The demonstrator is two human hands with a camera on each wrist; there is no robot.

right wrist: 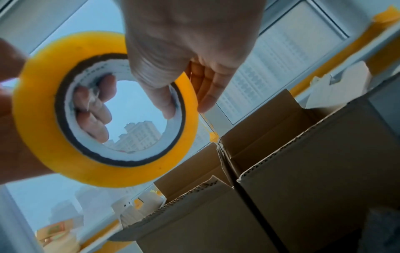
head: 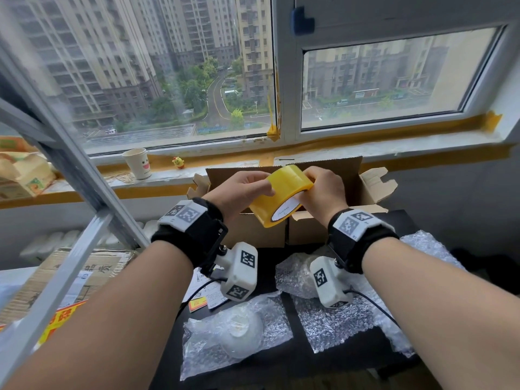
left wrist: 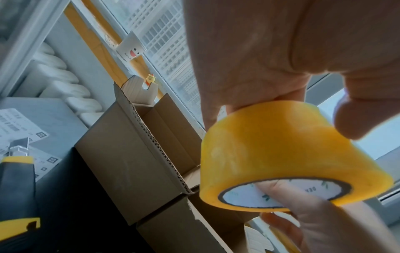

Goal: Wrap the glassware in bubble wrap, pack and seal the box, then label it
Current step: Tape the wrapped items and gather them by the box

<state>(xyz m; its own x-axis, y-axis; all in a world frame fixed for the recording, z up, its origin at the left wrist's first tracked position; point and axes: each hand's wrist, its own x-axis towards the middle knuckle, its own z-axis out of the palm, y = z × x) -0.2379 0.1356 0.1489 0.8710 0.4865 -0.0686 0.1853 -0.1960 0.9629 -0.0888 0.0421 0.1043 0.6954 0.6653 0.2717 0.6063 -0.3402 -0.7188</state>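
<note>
Both hands hold a yellow tape roll (head: 281, 197) above the open cardboard box (head: 264, 232). My left hand (head: 253, 187) grips the roll's left side; its thumb (left wrist: 355, 119) lies on the outer face of the tape roll (left wrist: 281, 154). My right hand (head: 315, 187) grips the right side, and its thumb (right wrist: 166, 102) is hooked inside the core of the tape roll (right wrist: 43, 123). A bubble-wrapped white bowl (head: 239, 330) lies on the black table near me. A second wrapped item (head: 295, 274) lies under my right wrist.
Loose bubble wrap (head: 332, 319) lies front right. Printed labels (head: 205, 288) and a utility knife (left wrist: 17, 179) lie left of the box (left wrist: 134, 162). A paper cup (head: 138, 163) and a yellow toy (head: 178, 162) stand on the windowsill. A metal frame (head: 84, 192) slants at the left.
</note>
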